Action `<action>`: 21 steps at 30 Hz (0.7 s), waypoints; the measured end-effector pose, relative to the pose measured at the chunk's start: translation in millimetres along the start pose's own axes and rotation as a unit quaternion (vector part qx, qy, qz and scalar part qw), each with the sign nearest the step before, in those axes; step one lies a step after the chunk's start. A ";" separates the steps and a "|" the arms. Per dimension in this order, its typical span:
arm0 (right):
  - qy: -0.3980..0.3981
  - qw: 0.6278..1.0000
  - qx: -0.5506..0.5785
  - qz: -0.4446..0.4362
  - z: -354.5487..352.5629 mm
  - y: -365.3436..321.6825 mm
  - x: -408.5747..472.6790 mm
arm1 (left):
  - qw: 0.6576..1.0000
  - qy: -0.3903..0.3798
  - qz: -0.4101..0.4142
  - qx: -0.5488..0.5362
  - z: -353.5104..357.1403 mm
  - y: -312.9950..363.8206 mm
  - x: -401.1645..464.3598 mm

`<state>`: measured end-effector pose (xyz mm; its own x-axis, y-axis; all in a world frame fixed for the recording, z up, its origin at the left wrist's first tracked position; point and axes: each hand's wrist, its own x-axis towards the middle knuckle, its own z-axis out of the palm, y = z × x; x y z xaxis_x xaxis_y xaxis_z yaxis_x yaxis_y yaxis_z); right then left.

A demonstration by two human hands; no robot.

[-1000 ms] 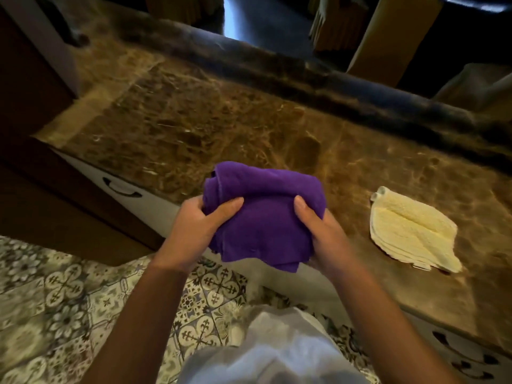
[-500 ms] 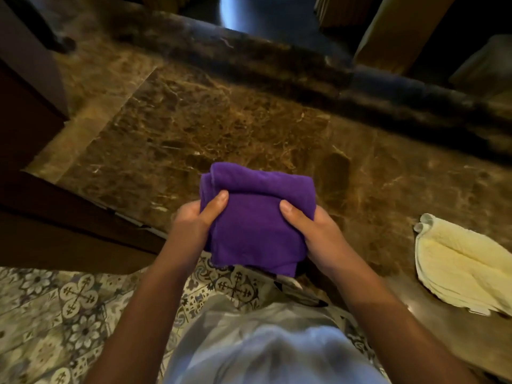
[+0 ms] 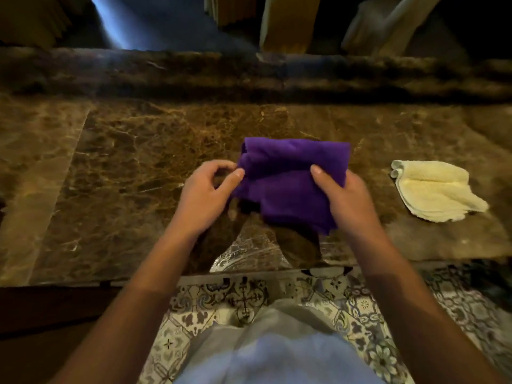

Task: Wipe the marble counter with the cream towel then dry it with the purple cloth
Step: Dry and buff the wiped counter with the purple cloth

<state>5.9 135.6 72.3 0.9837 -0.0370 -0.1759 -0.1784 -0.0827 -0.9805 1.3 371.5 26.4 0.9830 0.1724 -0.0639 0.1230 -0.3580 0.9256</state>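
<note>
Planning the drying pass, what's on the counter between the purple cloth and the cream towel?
Nothing: the head view shows bare marble counter between the purple cloth and cream towel.

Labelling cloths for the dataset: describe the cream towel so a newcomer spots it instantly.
Start at the brown marble counter that runs across the view. On its right side, apart from both hands, lies the cream towel, folded and flat with a rolled corner at its upper left. It is pale and untouched, whereas the purple cloth is dark and held at centre.

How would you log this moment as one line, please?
stage: drying prep | right hand: gripping purple cloth | left hand: at its edge | cream towel: on counter
</note>
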 end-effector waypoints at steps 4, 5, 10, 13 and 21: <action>0.003 0.978 -0.175 -0.116 -11.9 -2.4 -2.0 | 0.967 0.028 0.089 0.236 -40.3 -36.9 31.2; -0.006 0.965 -0.227 -0.131 -13.6 3.8 -3.3 | 0.956 0.029 0.079 0.279 -50.3 -46.9 35.2; -0.095 0.918 -0.383 -0.031 -10.6 55.2 -38.2 | 0.896 -0.002 0.078 0.438 -100.6 -89.7 50.3; -0.046 0.905 -0.419 -0.058 4.7 81.9 -44.3 | 0.884 0.043 0.034 0.464 -133.0 -114.5 57.8; 0.014 0.792 -0.601 -0.103 37.0 102.7 71.3 | 0.881 0.057 0.008 0.470 -141.9 -144.5 63.3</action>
<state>58.5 161.4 -44.2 0.9967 0.0807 -0.0047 0.0783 -0.9780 -0.1931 26.4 564.3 -58.5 0.9719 0.2328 0.0334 0.2213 -0.9533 0.2057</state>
